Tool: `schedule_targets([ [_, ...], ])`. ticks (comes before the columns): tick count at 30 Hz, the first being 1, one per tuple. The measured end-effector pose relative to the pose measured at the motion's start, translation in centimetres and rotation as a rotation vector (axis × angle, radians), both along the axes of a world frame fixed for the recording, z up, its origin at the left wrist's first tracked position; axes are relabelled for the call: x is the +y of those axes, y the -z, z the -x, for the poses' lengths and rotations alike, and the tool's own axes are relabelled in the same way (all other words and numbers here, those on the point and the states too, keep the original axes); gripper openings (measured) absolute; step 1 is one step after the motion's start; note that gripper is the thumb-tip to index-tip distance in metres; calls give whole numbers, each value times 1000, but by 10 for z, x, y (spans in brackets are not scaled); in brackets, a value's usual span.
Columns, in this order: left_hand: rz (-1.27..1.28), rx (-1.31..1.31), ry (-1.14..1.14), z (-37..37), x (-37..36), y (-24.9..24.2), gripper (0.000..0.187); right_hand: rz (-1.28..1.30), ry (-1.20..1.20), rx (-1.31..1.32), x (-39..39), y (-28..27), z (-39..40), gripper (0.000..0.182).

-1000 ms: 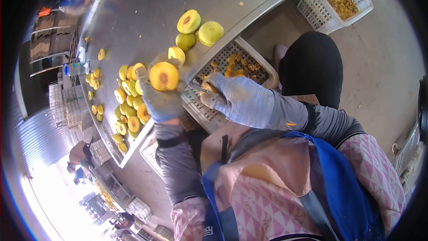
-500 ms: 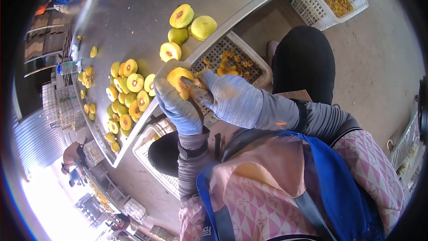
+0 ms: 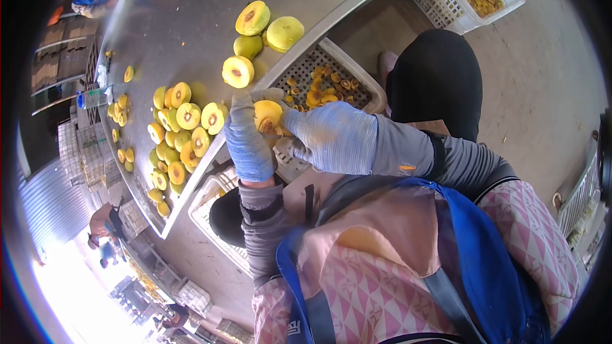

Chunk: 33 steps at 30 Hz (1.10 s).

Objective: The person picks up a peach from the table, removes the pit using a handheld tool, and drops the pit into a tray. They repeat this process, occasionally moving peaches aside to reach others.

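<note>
My left hand (image 3: 247, 143), in a grey-blue glove, is wrapped round a yellow fruit half (image 3: 268, 116) at the table's front edge. From the right my right hand (image 3: 331, 135), gloved too, presses against the fruit's cut face with curled fingers. A tool in its grip is mostly hidden by the fingers. Just behind my hands, a crate (image 3: 377, 103) with a perforated bottom holds orange scraps. On the metal table, a cut fruit half (image 3: 238, 72) lies close beyond my left hand, near a whole-looking green fruit (image 3: 285, 33).
Many fruit halves (image 3: 189, 116) are heaped on the metal table (image 3: 185, 44) at the left. A white crate (image 3: 440, 5) of scraps stands on the floor at upper right, another crate (image 3: 203, 207) below the table edge. People (image 3: 105, 223) are in the left background.
The fruit half has turned in my left hand, and the dark tool tip seen earlier over its face is now hidden. The view has shifted slightly.
</note>
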<state>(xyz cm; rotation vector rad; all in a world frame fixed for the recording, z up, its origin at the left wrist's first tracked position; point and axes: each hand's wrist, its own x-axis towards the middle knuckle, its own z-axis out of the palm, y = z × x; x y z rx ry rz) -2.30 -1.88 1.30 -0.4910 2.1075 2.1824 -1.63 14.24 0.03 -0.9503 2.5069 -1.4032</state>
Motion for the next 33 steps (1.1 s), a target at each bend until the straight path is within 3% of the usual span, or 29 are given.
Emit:
schedule_targets([
  [2,77,52,-60,1,5,5,48,-7,34,-42,0,6,0,37],
  [6,352,180,-92,3,6,5,51,72,138,-12,-3,7,-2,34],
  [9,247,223,-200,1,13,12,51,45,104,-208,-7,9,-3,28],
  [11,142,247,-171,0,22,10,51,297,69,-381,-15,31,0,33],
  [12,36,272,-142,0,25,8,51,296,72,-377,-13,29,0,33],
  [14,-108,201,-175,0,25,7,43,653,-44,-1108,-6,23,2,38],
  [15,-250,130,-210,0,23,8,37,649,-50,-1090,-3,22,4,38],
  [17,-332,153,-113,-1,12,11,37,705,-111,-1305,4,20,5,39],
  [18,-261,116,-132,-1,12,8,42,579,-112,-1172,3,25,6,39],
  [19,-188,77,-155,0,12,7,49,574,-118,-1155,3,27,5,39],
  [20,-257,97,-327,3,10,14,45,689,-143,-1087,1,27,4,36],
  [21,-262,115,-329,1,6,16,45,800,-170,-1016,1,25,3,38],
  [22,-82,161,-219,-5,0,15,43,753,-203,-1150,6,25,3,41],
  [23,90,217,-100,-9,-6,16,41,772,-136,-938,-3,35,-1,42],
  [24,55,177,-125,-13,-20,30,36,777,-67,-704,-10,45,-6,42],
  [26,76,163,-174,-21,-34,36,40,387,37,-336,-1,39,-3,37],
  [27,647,483,12,-33,-53,42,36,148,73,-271,3,22,-3,32],
  [28,755,329,-5,-49,-66,23,30,-82,121,-223,5,5,-4,27],
  [29,1156,631,-2,-54,-61,-9,25,-148,76,-249,7,-6,-1,26],
  [30,1020,424,-177,-71,-103,10,24,-210,26,-287,8,-11,0,26],
  [31,1472,722,-17,-82,-119,-12,22,-214,55,-266,1,3,-5,26],
  [32,1289,349,-236,-105,-151,-6,25,-166,87,-170,-10,31,-8,27],
  [33,1284,368,-226,-128,-174,-9,25,-116,114,-81,-15,46,-9,28],
])
